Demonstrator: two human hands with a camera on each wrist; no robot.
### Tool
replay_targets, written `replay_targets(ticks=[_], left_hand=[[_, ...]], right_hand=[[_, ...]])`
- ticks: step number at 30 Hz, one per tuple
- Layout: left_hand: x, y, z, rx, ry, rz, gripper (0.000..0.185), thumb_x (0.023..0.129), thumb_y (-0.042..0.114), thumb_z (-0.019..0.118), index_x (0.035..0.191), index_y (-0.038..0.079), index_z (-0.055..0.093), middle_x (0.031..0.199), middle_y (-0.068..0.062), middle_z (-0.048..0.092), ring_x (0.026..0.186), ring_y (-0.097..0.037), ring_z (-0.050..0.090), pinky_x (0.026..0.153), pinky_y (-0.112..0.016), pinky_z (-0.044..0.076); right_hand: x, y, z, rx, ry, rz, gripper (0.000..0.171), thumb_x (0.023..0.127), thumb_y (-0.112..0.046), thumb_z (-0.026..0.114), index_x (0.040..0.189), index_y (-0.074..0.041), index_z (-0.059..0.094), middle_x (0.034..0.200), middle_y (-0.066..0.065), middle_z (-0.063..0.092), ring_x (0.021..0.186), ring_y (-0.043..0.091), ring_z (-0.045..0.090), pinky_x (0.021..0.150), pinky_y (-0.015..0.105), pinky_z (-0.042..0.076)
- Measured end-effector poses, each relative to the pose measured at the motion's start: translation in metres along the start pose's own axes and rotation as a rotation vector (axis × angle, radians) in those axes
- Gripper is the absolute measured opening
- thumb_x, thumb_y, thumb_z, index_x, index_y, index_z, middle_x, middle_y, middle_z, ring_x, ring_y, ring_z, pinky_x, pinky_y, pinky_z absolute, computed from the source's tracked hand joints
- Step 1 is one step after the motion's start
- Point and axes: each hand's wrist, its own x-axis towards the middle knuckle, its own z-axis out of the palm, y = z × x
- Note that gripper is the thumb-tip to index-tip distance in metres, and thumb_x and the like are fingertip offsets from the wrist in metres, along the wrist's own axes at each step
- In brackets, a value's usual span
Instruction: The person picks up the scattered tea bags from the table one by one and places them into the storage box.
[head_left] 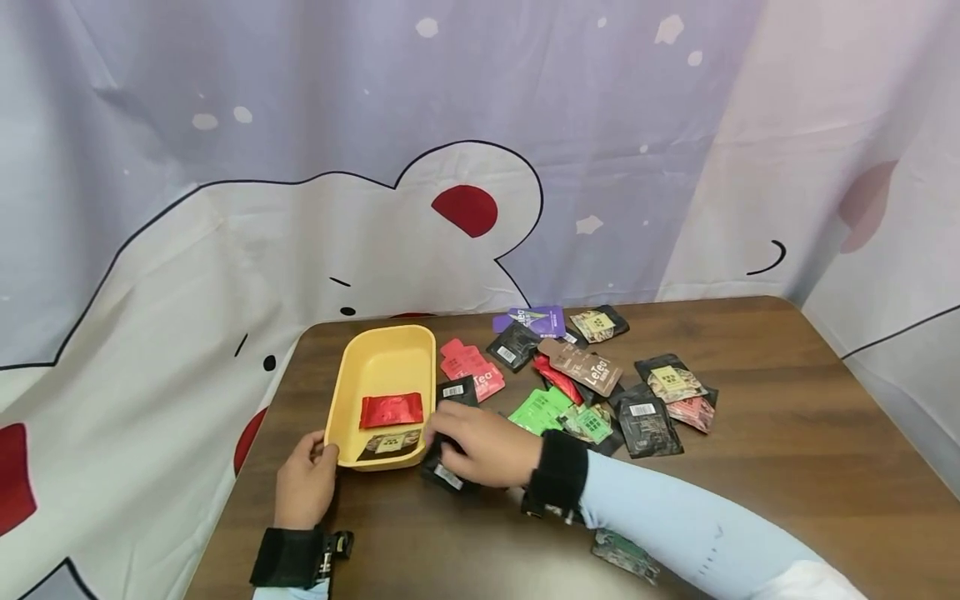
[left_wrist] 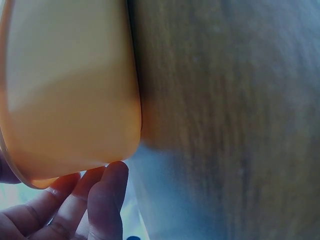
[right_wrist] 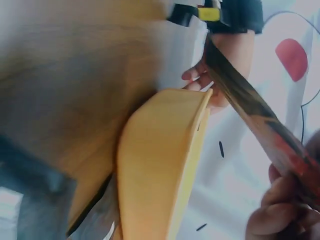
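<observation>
A yellow plastic bin [head_left: 382,357] stands at the table's left end. Inside it lie a red packet [head_left: 392,411] and a dark packet with a yellow label [head_left: 390,445]. My left hand [head_left: 306,483] grips the bin's near left corner, its fingers [left_wrist: 107,200] against the outer wall in the left wrist view. Beside the bin's right wall is my right hand [head_left: 483,446]. In the right wrist view its fingers [right_wrist: 275,210] pinch a dark flat packet with a reddish end [right_wrist: 257,112], tilted above the bin's rim. Black packets [head_left: 448,477] lie under and around this hand.
Right of the bin spreads a loose pile of packets: pink [head_left: 472,368], purple [head_left: 542,321], brown [head_left: 588,367], green [head_left: 542,410] and several black ones [head_left: 647,423]. A greenish packet [head_left: 625,554] lies near the right forearm. A printed curtain [head_left: 637,150] hangs behind the wooden table [head_left: 795,433].
</observation>
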Motion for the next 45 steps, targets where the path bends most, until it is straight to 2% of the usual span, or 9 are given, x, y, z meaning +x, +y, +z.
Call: replay_targets(ticks=[8, 17, 26, 29, 31, 33, 36, 39, 45], left_hand=[[-0.001, -0.001, 0.000, 0.000, -0.008, 0.010, 0.046, 0.104, 0.026, 0.044, 0.141, 0.000, 0.051, 0.128, -0.025, 0.063, 0.111, -0.033, 0.062, 0.091, -0.047, 0.054], [-0.001, -0.002, 0.001, -0.015, -0.026, 0.005, 0.047, 0.104, 0.027, 0.042, 0.142, 0.000, 0.049, 0.131, -0.026, 0.061, 0.114, -0.035, 0.061, 0.098, -0.053, 0.052], [-0.002, -0.002, 0.002, -0.013, -0.025, 0.003, 0.047, 0.105, 0.026, 0.042, 0.143, 0.000, 0.049, 0.132, -0.026, 0.061, 0.114, -0.035, 0.061, 0.098, -0.053, 0.052], [-0.002, -0.001, 0.002, -0.010, -0.026, 0.009, 0.047, 0.104, 0.026, 0.043, 0.143, -0.001, 0.049, 0.131, -0.026, 0.061, 0.113, -0.035, 0.061, 0.098, -0.053, 0.052], [-0.001, -0.001, 0.001, -0.007, -0.025, 0.016, 0.047, 0.104, 0.026, 0.043, 0.143, 0.000, 0.049, 0.131, -0.026, 0.062, 0.113, -0.035, 0.062, 0.097, -0.053, 0.052], [-0.001, -0.001, 0.001, -0.001, -0.022, 0.019, 0.047, 0.104, 0.026, 0.043, 0.142, 0.000, 0.050, 0.130, -0.026, 0.062, 0.113, -0.035, 0.062, 0.097, -0.053, 0.052], [-0.001, -0.002, -0.001, 0.007, -0.024, 0.018, 0.046, 0.104, 0.026, 0.043, 0.142, 0.000, 0.050, 0.130, -0.026, 0.062, 0.112, -0.034, 0.062, 0.096, -0.053, 0.052], [0.000, -0.002, -0.001, 0.009, -0.031, 0.013, 0.046, 0.104, 0.026, 0.043, 0.142, 0.000, 0.050, 0.130, -0.026, 0.062, 0.112, -0.034, 0.062, 0.096, -0.053, 0.052], [0.002, -0.003, 0.000, -0.006, -0.031, -0.008, 0.047, 0.105, 0.026, 0.043, 0.143, 0.001, 0.048, 0.132, -0.026, 0.060, 0.114, -0.034, 0.060, 0.097, -0.053, 0.052]], right_hand=[[0.058, -0.002, 0.006, 0.129, 0.090, 0.072, 0.016, 0.100, -0.012, 0.055, 0.108, -0.016, 0.069, 0.109, -0.001, 0.061, 0.097, 0.007, 0.055, 0.088, 0.015, 0.048], [0.093, 0.012, 0.026, 0.044, 0.128, 0.177, 0.017, 0.102, -0.019, 0.057, 0.114, -0.017, 0.069, 0.112, -0.002, 0.062, 0.096, 0.005, 0.057, 0.089, 0.015, 0.049], [0.099, 0.019, 0.037, 0.048, 0.109, 0.206, 0.018, 0.101, -0.020, 0.059, 0.116, -0.017, 0.068, 0.113, -0.001, 0.061, 0.096, 0.006, 0.057, 0.091, 0.015, 0.049], [0.097, 0.019, 0.037, 0.020, 0.102, 0.212, 0.030, 0.100, -0.026, 0.061, 0.130, -0.019, 0.065, 0.129, 0.000, 0.059, 0.113, 0.010, 0.059, 0.102, 0.023, 0.049], [0.096, 0.019, 0.036, -0.031, 0.090, 0.214, 0.047, 0.098, -0.036, 0.064, 0.143, -0.023, 0.056, 0.147, 0.001, 0.051, 0.131, 0.015, 0.054, 0.113, 0.032, 0.043], [0.094, 0.019, 0.036, -0.088, 0.071, 0.204, 0.066, 0.095, -0.046, 0.066, 0.153, -0.027, 0.044, 0.161, 0.003, 0.036, 0.146, 0.020, 0.041, 0.122, 0.041, 0.033], [0.092, 0.018, 0.038, -0.147, 0.044, 0.178, 0.084, 0.090, -0.059, 0.065, 0.160, -0.028, 0.030, 0.169, 0.003, 0.020, 0.156, 0.022, 0.024, 0.127, 0.048, 0.020], [0.088, 0.018, 0.041, -0.166, 0.036, 0.142, 0.090, 0.089, -0.064, 0.064, 0.161, -0.027, 0.025, 0.170, 0.004, 0.018, 0.158, 0.021, 0.017, 0.128, 0.049, 0.015], [0.080, 0.020, 0.044, -0.171, 0.018, 0.144, 0.091, 0.089, -0.063, 0.065, 0.161, -0.027, 0.025, 0.169, 0.004, 0.022, 0.158, 0.021, 0.017, 0.128, 0.049, 0.016]])
